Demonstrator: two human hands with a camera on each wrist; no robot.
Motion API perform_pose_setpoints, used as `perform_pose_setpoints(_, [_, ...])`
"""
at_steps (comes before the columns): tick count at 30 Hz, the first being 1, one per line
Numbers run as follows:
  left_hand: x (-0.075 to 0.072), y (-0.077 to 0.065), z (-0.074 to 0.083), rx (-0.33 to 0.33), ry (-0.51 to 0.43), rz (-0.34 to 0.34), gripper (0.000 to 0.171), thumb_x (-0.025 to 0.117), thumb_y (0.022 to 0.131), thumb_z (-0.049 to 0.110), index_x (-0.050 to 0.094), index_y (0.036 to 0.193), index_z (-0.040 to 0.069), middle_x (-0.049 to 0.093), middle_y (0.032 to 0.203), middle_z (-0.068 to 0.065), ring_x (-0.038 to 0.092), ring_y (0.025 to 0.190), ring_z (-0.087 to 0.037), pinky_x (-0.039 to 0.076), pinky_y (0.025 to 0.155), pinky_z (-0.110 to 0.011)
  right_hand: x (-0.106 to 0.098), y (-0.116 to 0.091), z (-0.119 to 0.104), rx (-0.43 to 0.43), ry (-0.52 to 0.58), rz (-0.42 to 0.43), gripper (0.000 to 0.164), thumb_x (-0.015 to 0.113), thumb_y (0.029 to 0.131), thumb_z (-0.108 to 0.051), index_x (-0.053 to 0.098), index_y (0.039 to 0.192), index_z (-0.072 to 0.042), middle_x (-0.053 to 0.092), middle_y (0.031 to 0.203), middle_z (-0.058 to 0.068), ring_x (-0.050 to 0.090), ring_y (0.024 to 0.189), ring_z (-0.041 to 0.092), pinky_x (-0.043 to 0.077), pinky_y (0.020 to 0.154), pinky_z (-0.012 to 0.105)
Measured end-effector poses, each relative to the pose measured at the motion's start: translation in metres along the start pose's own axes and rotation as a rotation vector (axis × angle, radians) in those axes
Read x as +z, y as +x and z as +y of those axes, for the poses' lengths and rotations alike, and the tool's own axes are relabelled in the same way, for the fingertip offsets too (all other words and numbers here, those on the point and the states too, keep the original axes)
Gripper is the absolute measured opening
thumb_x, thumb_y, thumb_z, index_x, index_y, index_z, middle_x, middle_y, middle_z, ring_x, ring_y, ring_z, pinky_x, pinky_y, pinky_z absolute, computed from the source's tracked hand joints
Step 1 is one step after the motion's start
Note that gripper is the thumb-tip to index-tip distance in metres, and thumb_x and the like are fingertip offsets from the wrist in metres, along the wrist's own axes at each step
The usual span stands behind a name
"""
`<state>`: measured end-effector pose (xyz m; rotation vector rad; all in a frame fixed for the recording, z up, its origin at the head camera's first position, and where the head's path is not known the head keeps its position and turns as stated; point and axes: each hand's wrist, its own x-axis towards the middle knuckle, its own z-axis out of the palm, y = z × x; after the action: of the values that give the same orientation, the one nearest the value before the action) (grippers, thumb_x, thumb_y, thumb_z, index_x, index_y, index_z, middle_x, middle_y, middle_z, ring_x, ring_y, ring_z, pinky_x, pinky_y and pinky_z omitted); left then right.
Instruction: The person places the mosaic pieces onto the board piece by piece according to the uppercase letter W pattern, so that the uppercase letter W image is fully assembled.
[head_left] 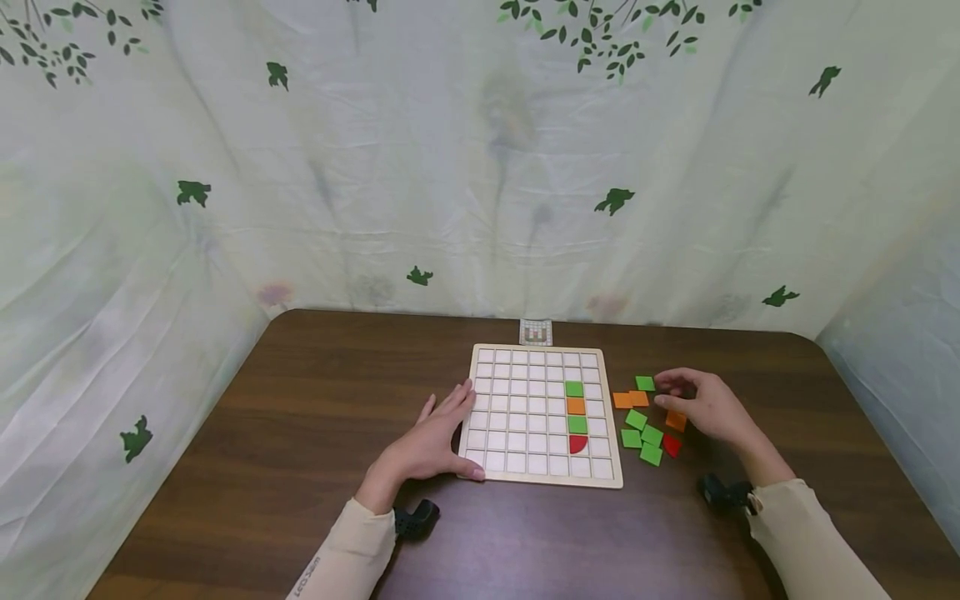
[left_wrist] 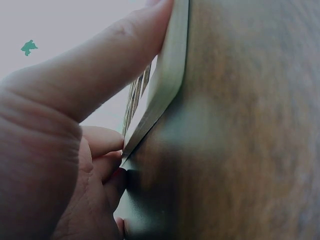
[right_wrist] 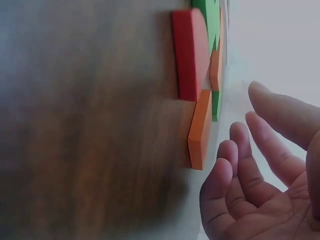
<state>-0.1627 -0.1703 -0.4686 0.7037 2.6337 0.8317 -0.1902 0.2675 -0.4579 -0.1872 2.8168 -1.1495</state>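
Observation:
A wooden grid board (head_left: 517, 478) with white square cells lies on the table. In one column near its right side sit a green tile (head_left: 574, 389), an orange tile (head_left: 576, 406), another green tile and a red rounded tile (head_left: 577, 444). My left hand (head_left: 431, 437) rests along the board's left edge, thumb at the near corner and fingers straight. My right hand (head_left: 708, 406) hovers over the loose tiles, fingers loosely bent and holding nothing. Below it in the right wrist view lie an orange tile (right_wrist: 199, 132) and a red tile (right_wrist: 192, 55).
Several loose green tiles (head_left: 651, 454) and orange tiles (head_left: 622, 401) lie right of the board. A small printed card (head_left: 536, 332) sits at the table's back edge. A pale leaf-patterned curtain (head_left: 450, 167) stands behind the brown table (head_left: 300, 433).

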Motion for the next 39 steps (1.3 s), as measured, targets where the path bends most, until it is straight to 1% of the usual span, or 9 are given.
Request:
perform_pose_setpoints(4, [0.001,0.001,-0.001,0.002,0.011,-0.004,0.122,0.087,0.074,0.05,0.016,0.16,0.001,0.004,0.169,-0.009,0.003,0.155,-0.024,-0.002,0.121,-0.055,0.0,0.006,0.002,0.0,-0.012,-0.013,0.041,0.072,0.095,-0.02,0.063,0.128,0.002,0.066,0.116,0.02,0.059,0.098,0.03,0.054,0.079,0.036])
perform_pose_setpoints(8, [0.001,0.001,-0.002,0.013,0.012,-0.006,0.122,0.086,0.074,0.051,0.015,0.16,0.002,0.004,0.169,-0.009,0.003,0.155,-0.024,-0.003,0.121,-0.055,-0.001,0.011,0.003,-0.008,-0.03,-0.029,0.043,0.072,0.094,-0.02,0.063,0.129,0.004,0.065,0.121,0.024,0.059,0.1,0.032,0.054,0.085,0.044])
perform_pose_setpoints(11, [0.001,0.001,-0.002,0.017,0.005,-0.012,0.123,0.086,0.074,0.052,0.014,0.16,0.002,0.002,0.169,-0.009,0.003,0.155,-0.024,-0.003,0.121,-0.055,-0.003,0.014,0.003,-0.011,-0.038,-0.042,0.042,0.071,0.095,-0.018,0.062,0.13,0.004,0.063,0.123,0.025,0.059,0.102,0.033,0.053,0.087,0.049])
perform_pose_setpoints(15, [0.0,0.001,-0.002,0.018,0.002,-0.017,0.123,0.085,0.074,0.053,0.013,0.16,0.003,0.001,0.169,-0.008,0.002,0.154,-0.023,-0.004,0.121,-0.055,-0.004,0.018,0.002,-0.013,-0.042,-0.065,0.042,0.071,0.095,-0.014,0.062,0.131,0.005,0.062,0.125,0.026,0.059,0.104,0.035,0.051,0.09,0.053])
perform_pose_setpoints(20, [0.0,0.0,-0.002,0.008,-0.003,-0.023,0.123,0.085,0.074,0.054,0.012,0.161,0.004,0.0,0.169,-0.007,0.001,0.154,-0.021,-0.005,0.121,-0.053,-0.005,0.024,0.0,-0.011,-0.055,-0.102,0.043,0.071,0.093,-0.012,0.061,0.131,0.006,0.062,0.125,0.027,0.058,0.105,0.038,0.05,0.093,0.054])
perform_pose_setpoints(26, [0.0,0.001,-0.001,0.001,-0.005,-0.016,0.124,0.086,0.073,0.053,0.014,0.16,0.004,0.001,0.169,-0.007,0.001,0.154,-0.022,-0.004,0.121,-0.053,-0.005,0.028,-0.002,-0.001,-0.085,-0.135,0.041,0.071,0.093,-0.009,0.062,0.13,0.006,0.062,0.126,0.027,0.056,0.105,0.038,0.049,0.092,0.054])
perform_pose_setpoints(33, [0.0,0.001,-0.002,0.004,-0.017,-0.011,0.123,0.087,0.073,0.052,0.014,0.16,0.004,0.001,0.169,-0.007,0.001,0.154,-0.023,-0.004,0.121,-0.054,-0.004,0.03,-0.002,0.003,-0.106,-0.148,0.039,0.07,0.093,-0.007,0.063,0.13,0.005,0.062,0.125,0.026,0.056,0.105,0.039,0.05,0.091,0.055])
perform_pose_setpoints(39, [0.0,0.0,-0.002,0.003,-0.008,-0.012,0.123,0.086,0.073,0.052,0.014,0.16,0.004,0.002,0.169,-0.007,0.001,0.154,-0.022,-0.004,0.121,-0.054,-0.003,0.03,0.0,-0.002,-0.126,-0.144,0.034,0.07,0.094,-0.008,0.065,0.126,0.003,0.063,0.12,0.024,0.056,0.104,0.039,0.05,0.089,0.055])
